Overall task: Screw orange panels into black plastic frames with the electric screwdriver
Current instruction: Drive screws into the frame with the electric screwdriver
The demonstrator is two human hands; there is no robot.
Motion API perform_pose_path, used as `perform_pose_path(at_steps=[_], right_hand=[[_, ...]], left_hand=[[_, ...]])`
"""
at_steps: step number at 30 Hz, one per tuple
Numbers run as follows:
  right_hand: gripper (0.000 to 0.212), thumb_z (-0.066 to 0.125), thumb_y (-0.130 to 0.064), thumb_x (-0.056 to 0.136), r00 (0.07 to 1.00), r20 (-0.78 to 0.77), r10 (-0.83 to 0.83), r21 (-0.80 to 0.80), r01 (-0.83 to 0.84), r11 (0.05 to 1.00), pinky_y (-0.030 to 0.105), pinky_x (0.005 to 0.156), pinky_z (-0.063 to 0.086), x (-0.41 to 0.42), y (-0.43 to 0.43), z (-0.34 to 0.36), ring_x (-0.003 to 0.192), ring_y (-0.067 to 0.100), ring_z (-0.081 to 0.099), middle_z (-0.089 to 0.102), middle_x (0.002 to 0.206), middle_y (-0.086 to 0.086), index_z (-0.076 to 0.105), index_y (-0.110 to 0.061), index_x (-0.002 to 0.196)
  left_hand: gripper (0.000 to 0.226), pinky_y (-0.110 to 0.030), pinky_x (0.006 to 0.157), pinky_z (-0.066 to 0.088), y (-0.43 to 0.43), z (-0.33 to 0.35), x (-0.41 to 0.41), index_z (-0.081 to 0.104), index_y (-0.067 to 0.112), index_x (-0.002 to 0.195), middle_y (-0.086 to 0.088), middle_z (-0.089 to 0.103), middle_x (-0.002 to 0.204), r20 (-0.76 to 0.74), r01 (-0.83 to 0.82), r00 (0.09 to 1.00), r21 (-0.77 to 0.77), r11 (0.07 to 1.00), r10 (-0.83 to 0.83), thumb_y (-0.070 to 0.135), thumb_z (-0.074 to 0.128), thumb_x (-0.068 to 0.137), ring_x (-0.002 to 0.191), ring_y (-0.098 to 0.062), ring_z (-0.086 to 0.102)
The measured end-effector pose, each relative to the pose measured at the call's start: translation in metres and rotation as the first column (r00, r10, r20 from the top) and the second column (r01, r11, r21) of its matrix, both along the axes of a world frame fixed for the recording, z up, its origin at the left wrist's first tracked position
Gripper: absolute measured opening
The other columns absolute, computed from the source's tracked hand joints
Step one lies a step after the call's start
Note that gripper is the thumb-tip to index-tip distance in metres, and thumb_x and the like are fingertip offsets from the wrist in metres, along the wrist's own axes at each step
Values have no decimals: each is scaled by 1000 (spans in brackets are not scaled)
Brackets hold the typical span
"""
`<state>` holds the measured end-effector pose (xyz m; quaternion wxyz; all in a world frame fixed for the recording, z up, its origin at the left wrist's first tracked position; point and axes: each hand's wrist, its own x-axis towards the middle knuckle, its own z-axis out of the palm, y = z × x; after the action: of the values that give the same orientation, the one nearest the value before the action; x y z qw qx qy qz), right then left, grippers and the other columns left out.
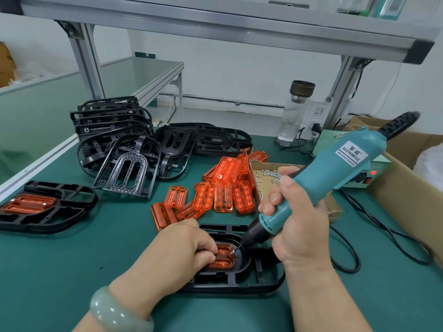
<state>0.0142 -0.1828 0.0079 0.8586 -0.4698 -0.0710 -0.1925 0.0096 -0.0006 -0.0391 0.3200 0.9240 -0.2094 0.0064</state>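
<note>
A black plastic frame (254, 281) lies on the green mat in front of me, with an orange panel (224, 261) seated in its middle. My left hand (184, 245) rests on the frame, its curled fingers pressing the panel's left edge. My right hand (294, 219) grips the teal electric screwdriver (335, 171), tilted, its bit tip touching a screw at the panel's upper right corner.
Loose orange panels (223, 190) lie heaped mid-table beside a cardboard tray of screws (268, 174). Empty black frames (124, 140) are stacked at back left. A finished frame (45, 207) lies at far left. A power box (366, 173), cables and a cardboard box (407, 188) sit right.
</note>
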Motion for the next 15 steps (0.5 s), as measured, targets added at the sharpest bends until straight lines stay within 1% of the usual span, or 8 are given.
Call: perform_pose_path(at_steps=[5, 7, 9, 11, 15], right_hand=[[9, 56, -11, 78, 999, 26, 37, -104, -34, 994, 24, 48, 39, 0, 5, 2, 43, 16, 42, 44, 51, 1, 60, -16, 85], [12, 59, -12, 78, 994, 49, 95, -179, -85, 980, 26, 49, 40, 1, 8, 3, 44, 17, 43, 46, 52, 1, 64, -21, 84], [12, 64, -17, 75, 983, 79, 166, -262, -140, 955, 27, 51, 42, 4, 11, 6, 44, 17, 44, 48, 52, -1, 66, -27, 82], [12, 64, -22, 74, 968, 102, 230, -334, -184, 924, 27, 51, 42, 7, 15, 8, 43, 16, 45, 49, 51, -2, 65, -28, 85], [16, 67, -24, 76, 916, 68, 395, -423, -332, 843, 23, 49, 42, 12, 22, 9, 43, 12, 46, 52, 53, -5, 67, -31, 90]], left_hand=[[8, -9, 66, 35, -1, 2, 0, 73, 36, 86, 13, 50, 80, -4, -4, 1000, 10, 1000, 4, 31, 70, 81, 75, -1, 52], [9, -13, 68, 39, -1, 3, -1, 73, 36, 88, 13, 50, 82, -7, -7, 1000, 12, 1000, 8, 31, 70, 81, 77, -2, 53], [10, -19, 74, 43, -2, 5, -1, 72, 36, 91, 14, 50, 84, 0, -8, 1000, 34, 999, 8, 32, 68, 82, 80, -3, 53], [11, -23, 78, 44, -3, 8, -1, 72, 35, 93, 14, 50, 85, 22, -5, 1000, 75, 997, 3, 33, 66, 83, 84, -5, 53], [14, -25, 82, 43, -8, 11, -3, 71, 33, 95, 13, 50, 88, 77, 28, 996, 144, 989, -40, 33, 63, 85, 91, -5, 51]])
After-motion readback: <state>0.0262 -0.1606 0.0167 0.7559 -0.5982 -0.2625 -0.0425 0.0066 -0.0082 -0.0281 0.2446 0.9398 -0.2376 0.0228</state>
